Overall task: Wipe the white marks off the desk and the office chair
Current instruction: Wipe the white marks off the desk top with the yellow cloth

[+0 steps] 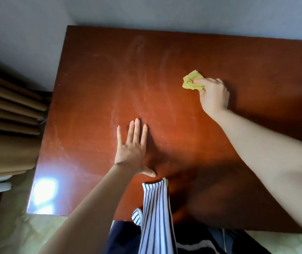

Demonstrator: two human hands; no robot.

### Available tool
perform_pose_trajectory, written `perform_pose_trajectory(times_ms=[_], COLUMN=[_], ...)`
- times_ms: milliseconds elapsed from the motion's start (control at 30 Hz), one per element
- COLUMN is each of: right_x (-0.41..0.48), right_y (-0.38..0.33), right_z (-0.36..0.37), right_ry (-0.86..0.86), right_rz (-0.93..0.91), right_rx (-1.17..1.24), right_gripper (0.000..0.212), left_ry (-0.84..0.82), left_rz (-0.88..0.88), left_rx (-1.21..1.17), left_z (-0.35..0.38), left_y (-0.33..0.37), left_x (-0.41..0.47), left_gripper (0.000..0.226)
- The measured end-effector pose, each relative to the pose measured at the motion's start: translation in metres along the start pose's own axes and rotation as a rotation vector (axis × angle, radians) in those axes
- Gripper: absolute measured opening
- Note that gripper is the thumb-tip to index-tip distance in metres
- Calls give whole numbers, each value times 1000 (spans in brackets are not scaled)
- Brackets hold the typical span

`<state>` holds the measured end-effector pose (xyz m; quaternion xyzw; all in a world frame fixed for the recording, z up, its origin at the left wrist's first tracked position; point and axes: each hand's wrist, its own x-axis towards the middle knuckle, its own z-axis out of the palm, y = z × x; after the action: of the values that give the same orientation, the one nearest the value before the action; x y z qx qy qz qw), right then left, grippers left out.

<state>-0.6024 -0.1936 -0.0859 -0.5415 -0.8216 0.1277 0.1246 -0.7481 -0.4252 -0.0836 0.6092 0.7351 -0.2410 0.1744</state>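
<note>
**Inspector:** Hands?

**Clerk:** Left hand (pixel 132 151) lies flat on the desk (pixel 84 99), palm down, fingers straight and spread, holding nothing. Right arm reaches forward; the right hand (pixel 213 94) grips a crumpled yellow cloth (pixel 191 80) against the desk's right half.

**Inspector:** Marks? Surroundings?

**Clerk:** White smears (pixel 137 52) streak the far middle, left of the cloth. Brown curtain (pixel 5 125) folds beside the left edge; a striped garment (pixel 155 217) overlaps the near edge.

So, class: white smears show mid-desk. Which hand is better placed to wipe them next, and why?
The right hand: it grips the yellow cloth just beside the white smears. The left hand lies flat on the desk, holding nothing.
</note>
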Motion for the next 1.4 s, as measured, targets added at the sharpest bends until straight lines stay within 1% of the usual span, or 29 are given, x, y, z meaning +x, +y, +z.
perform_pose_trajectory(times_ms=[67,133,200,300,367,433,633,733,800,867,967,1033,1100,1267,1400], right_x=[2,-6,-21,-54,-83,-114,-196,-232,-254,-270,-283,-283,-278,-249,-214], right_y=[-7,-12,-13,-11,-15,-24,-63,-72,-72,-68,-53,-37,-17,43,66], right_z=[6,10,8,2,-3,-5,5,11,13,14,3,-9,-20,-42,-48], right_ry=[41,42,6,-90,-116,-109,-33,-2,-25,-32,-3,-7,24,117,114], right_rz=[144,193,147,13,-52,-97,-93,-121,-144,-171,-284,-332,-288,-101,59], right_rx=[50,59,63,76,72,89,99,136,132,134,102,67,35,-6,-38], right_gripper=[38,36,35,35,36,38,45,40,39,33,23,28,37,36,42], left_ry=[-19,-37,-45,-47,-62,-77,-51,-32,-20,-2,13,22,30,116,123], left_rz=[-5,2,14,28,43,59,150,191,209,211,209,197,184,163,171], left_rx=[21,26,31,6,4,12,126,184,225,241,216,194,173,87,44], left_z=[-5,-9,-14,-20,-24,-26,-24,-23,-22,-22,-24,-25,-23,-9,5], left_y=[1,-2,-8,-15,-16,-17,-29,-35,-38,-40,-35,-32,-31,-24,-14], left_x=[-1,-1,-1,-1,-3,-5,-8,-6,-5,-4,-4,-5,-7,-19,-37], left_gripper=[152,148,143,133,130,130,132,130,128,127,123,119,116,110,109])
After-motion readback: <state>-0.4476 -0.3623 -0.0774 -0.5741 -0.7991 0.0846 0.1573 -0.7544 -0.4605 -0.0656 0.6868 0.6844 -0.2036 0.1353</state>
